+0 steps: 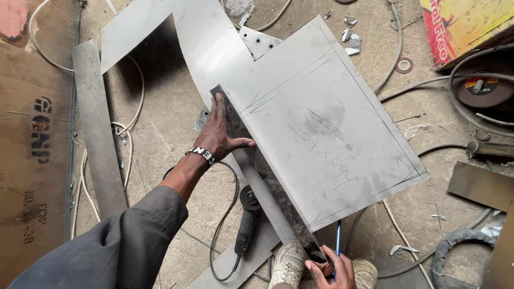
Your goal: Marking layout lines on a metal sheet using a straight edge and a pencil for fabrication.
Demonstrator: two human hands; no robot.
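Top right, a red-yellow box (466,27); left hand (219,131) flat on the steel sheet (326,118), right hand (329,270) pinching a blue pen (338,241).

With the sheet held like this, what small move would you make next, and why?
Probably draw the pen in the right hand along the sheet edge. The left hand already pins the dark straightedge there, and the sheet's other sides show scribed lines.

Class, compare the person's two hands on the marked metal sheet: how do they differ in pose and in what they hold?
The left hand lies flat and spread, holding nothing; the right hand is curled round a blue pen. The left hand presses at the far end of the metal sheet, the right hand at its near corner. Both rest along the same folded edge.
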